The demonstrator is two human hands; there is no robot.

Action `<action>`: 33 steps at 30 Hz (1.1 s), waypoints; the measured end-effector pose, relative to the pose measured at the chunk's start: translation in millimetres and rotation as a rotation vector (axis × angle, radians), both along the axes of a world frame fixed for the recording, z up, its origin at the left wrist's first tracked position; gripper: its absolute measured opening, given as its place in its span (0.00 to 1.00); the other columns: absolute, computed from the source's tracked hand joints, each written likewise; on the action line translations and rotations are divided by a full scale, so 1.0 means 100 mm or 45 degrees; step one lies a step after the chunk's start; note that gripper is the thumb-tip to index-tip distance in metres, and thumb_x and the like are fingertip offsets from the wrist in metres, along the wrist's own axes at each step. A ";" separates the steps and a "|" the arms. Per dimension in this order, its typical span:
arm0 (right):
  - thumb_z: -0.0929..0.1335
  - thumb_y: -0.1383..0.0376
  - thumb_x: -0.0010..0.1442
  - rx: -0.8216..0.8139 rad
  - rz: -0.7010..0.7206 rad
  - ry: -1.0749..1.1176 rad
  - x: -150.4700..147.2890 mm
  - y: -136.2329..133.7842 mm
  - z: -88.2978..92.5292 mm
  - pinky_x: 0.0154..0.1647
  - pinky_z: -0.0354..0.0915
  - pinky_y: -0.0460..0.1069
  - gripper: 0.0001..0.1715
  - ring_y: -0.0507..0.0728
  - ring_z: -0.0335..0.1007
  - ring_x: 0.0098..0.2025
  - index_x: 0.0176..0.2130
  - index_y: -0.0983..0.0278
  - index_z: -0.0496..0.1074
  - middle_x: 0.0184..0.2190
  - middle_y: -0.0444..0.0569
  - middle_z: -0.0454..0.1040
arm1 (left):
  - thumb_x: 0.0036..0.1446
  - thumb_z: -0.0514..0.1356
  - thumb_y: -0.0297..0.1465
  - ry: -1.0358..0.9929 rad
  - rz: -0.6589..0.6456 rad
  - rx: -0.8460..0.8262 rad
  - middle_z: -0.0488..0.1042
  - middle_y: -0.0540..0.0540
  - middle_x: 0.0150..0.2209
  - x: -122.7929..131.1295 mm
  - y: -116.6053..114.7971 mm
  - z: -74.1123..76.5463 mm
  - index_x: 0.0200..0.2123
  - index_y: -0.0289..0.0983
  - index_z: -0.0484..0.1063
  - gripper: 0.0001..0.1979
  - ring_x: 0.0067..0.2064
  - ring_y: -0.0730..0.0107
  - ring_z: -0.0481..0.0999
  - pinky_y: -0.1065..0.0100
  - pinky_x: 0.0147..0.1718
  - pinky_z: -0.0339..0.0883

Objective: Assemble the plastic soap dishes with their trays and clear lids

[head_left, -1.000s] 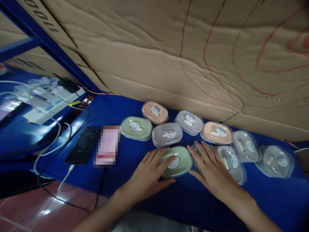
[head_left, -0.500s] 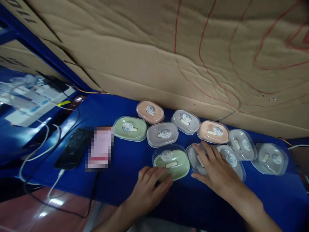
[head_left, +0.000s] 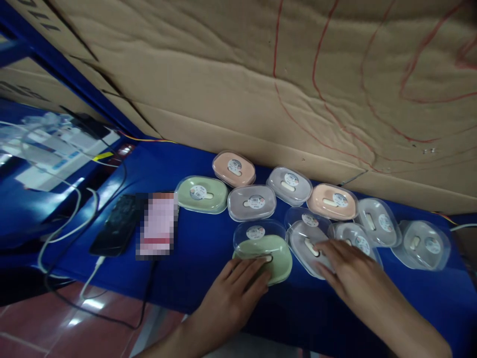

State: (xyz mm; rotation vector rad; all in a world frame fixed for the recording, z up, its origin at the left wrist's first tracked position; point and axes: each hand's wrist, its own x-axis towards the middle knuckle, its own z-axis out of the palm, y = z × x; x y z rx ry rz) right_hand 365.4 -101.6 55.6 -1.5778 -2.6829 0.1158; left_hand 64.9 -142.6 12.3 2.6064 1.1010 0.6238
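A green soap dish (head_left: 281,271) lies in front, its clear lid (head_left: 255,233) shifted off towards the back. My left hand (head_left: 234,293) reaches over the dish, fingers curled and closing at the small white oblong piece (head_left: 269,258) in its middle. To the right is a grey soap dish (head_left: 300,241), with its labelled clear lid (head_left: 309,219) shifted back too. The fingertips of my right hand (head_left: 345,263) close at the end of that dish's white oblong piece (head_left: 311,247). Beside this hand, another grey dish (head_left: 357,243) is partly covered by it.
Behind stand several lidded dishes, among them a green dish (head_left: 201,195) and a peach dish (head_left: 333,201). A phone (head_left: 114,233) with a cable and a blurred-out pink item (head_left: 159,226) lie left. A cardboard wall (head_left: 223,89) bounds the blue table's back.
The grey dish's lid has shifted back off it, and my right hand has drawn down to the white piece. My left hand has moved further over the green dish, whose lid sits further off.
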 end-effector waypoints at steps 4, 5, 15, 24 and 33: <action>0.66 0.69 0.66 0.050 -0.032 -0.254 -0.16 -0.24 -0.22 0.39 0.75 0.60 0.20 0.69 0.80 0.45 0.56 0.64 0.75 0.47 0.62 0.81 | 0.76 0.54 0.26 -0.009 -0.046 -0.016 0.80 0.41 0.59 0.01 -0.01 -0.04 0.59 0.35 0.75 0.15 0.60 0.58 0.78 0.54 0.61 0.67; 0.66 0.73 0.63 0.040 -0.051 -0.288 -0.19 -0.24 -0.24 0.41 0.76 0.61 0.22 0.69 0.80 0.46 0.55 0.65 0.75 0.48 0.63 0.81 | 0.75 0.55 0.26 -0.024 -0.062 0.005 0.80 0.40 0.59 0.01 -0.01 -0.06 0.59 0.35 0.75 0.14 0.60 0.57 0.78 0.54 0.60 0.67; 0.62 0.62 0.75 -0.361 0.022 0.190 0.31 0.01 0.27 0.57 0.77 0.58 0.33 0.63 0.76 0.62 0.75 0.51 0.56 0.64 0.51 0.76 | 0.72 0.59 0.23 -0.099 -0.181 0.175 0.83 0.46 0.53 -0.11 -0.08 -0.05 0.52 0.38 0.78 0.11 0.58 0.63 0.77 0.53 0.67 0.60; 0.60 0.67 0.76 -0.173 0.098 0.384 0.11 0.49 0.38 0.65 0.73 0.60 0.28 0.59 0.74 0.65 0.70 0.51 0.64 0.65 0.48 0.75 | 0.62 0.55 0.17 -0.137 0.235 0.178 0.78 0.39 0.59 -0.57 0.52 0.09 0.55 0.41 0.75 0.23 0.59 0.54 0.77 0.49 0.60 0.69; 0.74 0.70 0.64 -0.158 0.394 0.131 -1.01 1.25 -0.04 0.75 0.59 0.68 0.46 0.71 0.55 0.76 0.75 0.57 0.60 0.76 0.56 0.58 | 0.65 0.68 0.37 0.327 0.426 -0.156 0.64 0.35 0.73 -1.30 1.47 0.19 0.70 0.44 0.66 0.32 0.73 0.36 0.63 0.34 0.65 0.61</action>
